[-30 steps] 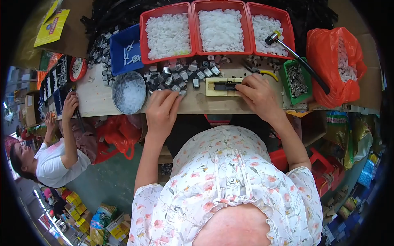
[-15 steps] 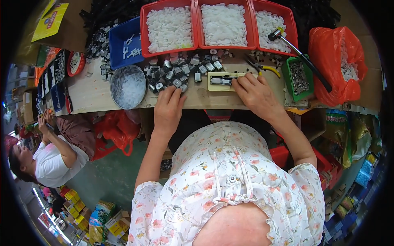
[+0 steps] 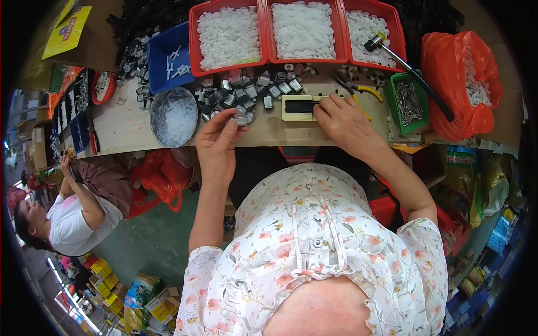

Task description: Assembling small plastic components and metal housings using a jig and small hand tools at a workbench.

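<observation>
Between the thumb and fingers of my left hand is a small silver motor-like part, lifted at the near edge of the pile. My right hand lies over the right end of a cream block, its fingers closed on that end and hiding it. A dark slot or black piece shows along the block's middle. Just beyond my left hand lies a heap of silver-and-black motor-like parts. Pliers with yellow handles rest beyond my right hand.
Red bins of white plastic pieces line the back. Left are a blue bin and a round metal bowl. Right are a green bin of metal pins, a hammer and a red bag. Another person sits left.
My left hand has drawn back from the pile, now holding a silver part. The silver part seen in the cream block is gone from view, leaving it black. My right hand has barely moved.
</observation>
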Motion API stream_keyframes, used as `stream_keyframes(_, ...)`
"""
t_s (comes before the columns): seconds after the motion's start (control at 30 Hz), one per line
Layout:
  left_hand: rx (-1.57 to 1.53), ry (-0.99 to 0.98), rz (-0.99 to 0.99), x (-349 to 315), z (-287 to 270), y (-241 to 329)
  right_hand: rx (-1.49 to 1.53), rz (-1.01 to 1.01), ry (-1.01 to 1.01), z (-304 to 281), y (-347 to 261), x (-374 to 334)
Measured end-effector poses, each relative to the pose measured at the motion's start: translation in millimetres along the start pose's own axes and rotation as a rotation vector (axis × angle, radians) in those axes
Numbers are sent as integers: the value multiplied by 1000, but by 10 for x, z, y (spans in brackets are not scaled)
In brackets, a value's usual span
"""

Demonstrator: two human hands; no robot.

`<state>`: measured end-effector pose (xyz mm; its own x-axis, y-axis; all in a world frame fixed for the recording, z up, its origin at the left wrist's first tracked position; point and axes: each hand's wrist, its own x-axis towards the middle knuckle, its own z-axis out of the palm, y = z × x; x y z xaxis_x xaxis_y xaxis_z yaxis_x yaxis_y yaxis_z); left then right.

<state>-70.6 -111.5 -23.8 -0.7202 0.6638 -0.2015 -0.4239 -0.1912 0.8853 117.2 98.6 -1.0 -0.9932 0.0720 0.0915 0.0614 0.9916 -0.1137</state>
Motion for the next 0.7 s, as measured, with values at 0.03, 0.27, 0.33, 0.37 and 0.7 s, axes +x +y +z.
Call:
stream_keyframes(0.03, -138, -31, -65, 3, 35, -14, -2, -3, -1, -12, 1, 5)
stream_keyframes(0.27, -401, -152, -318, -25, 382, -170, 545, 137, 368, -118, -249, 161)
stream_keyframes(0.33, -374, -150, -297, -35, 492, -219, 680, 158, 411, -112, -292, 215)
stream_keyframes(0.37, -362, -151, -288, -32, 529, -229, 636, 136, 451, -108, -297, 238)
stream_keyframes(0.7, -110, -76, -172, -9, 760, -258, 671, 149, 450, -3, -205, 154)
